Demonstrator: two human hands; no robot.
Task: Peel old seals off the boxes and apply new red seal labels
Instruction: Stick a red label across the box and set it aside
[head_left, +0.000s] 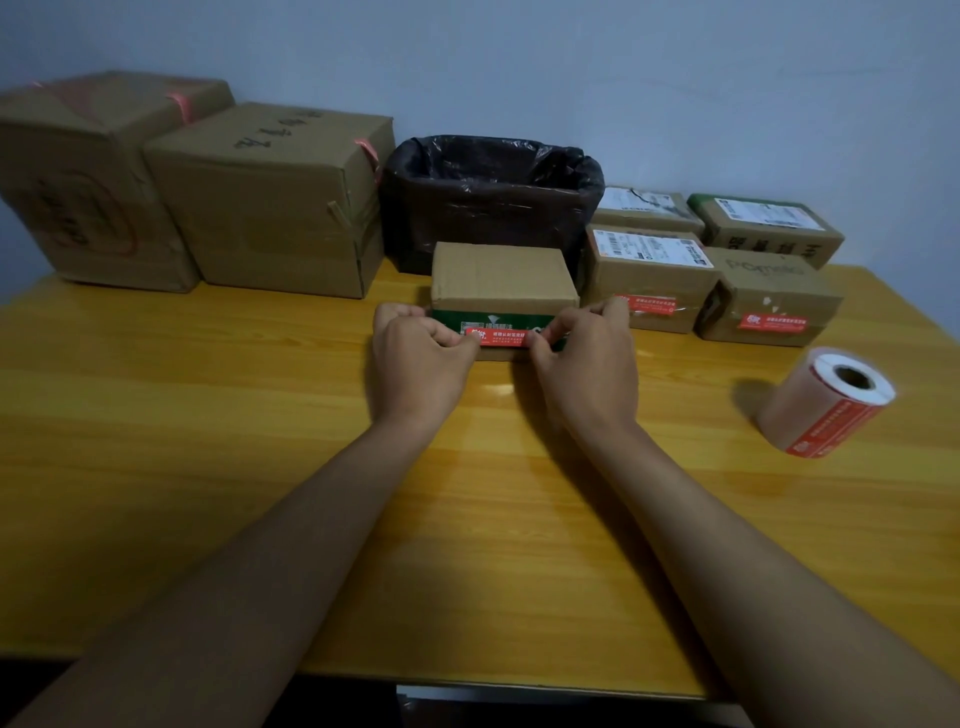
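Now, red label (501, 336) btwn L hand (422, 358), R hand (582, 358) fingertips, on box (501, 278) front.

A small box (504, 280) sits mid-frame on the desk (208, 415), a lined bin (493, 192) right behind it; two large boxes (270, 197) stand upper left; four small boxes (717, 260) cluster upper right; a label roll (826, 400) lies at the right, below them.

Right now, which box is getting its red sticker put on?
Find the black-lined bin at the table's back. The small box right in front of it is the one. Only it has a green front band and both hands, left hand and right hand, pinching its red label.
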